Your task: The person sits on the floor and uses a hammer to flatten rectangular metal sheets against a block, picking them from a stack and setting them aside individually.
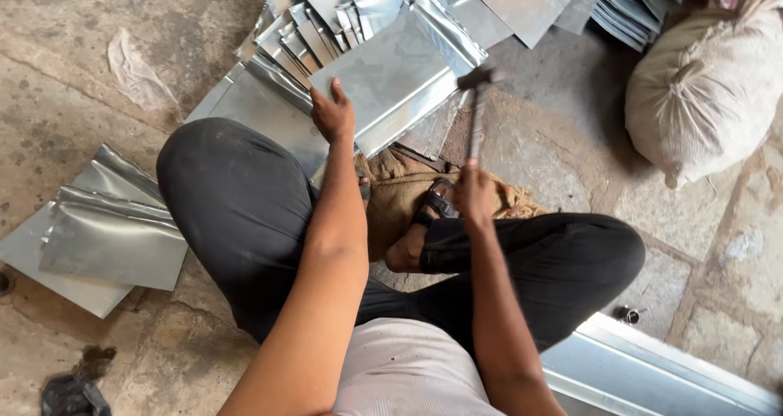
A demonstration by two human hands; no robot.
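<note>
I sit cross-legged on a stone floor. My left hand grips the near edge of a flat grey metal sheet with folded shiny edges, holding it tilted in front of my knees. My right hand is closed around the handle of a hammer. Its dark head hovers at the sheet's right folded edge. A sandalled foot rests on brown sacking under the sheet.
Behind the sheet lies a heap of folded metal sheets. More bent sheets lie at the left. A stuffed sack sits at the right, and a long metal strip at lower right.
</note>
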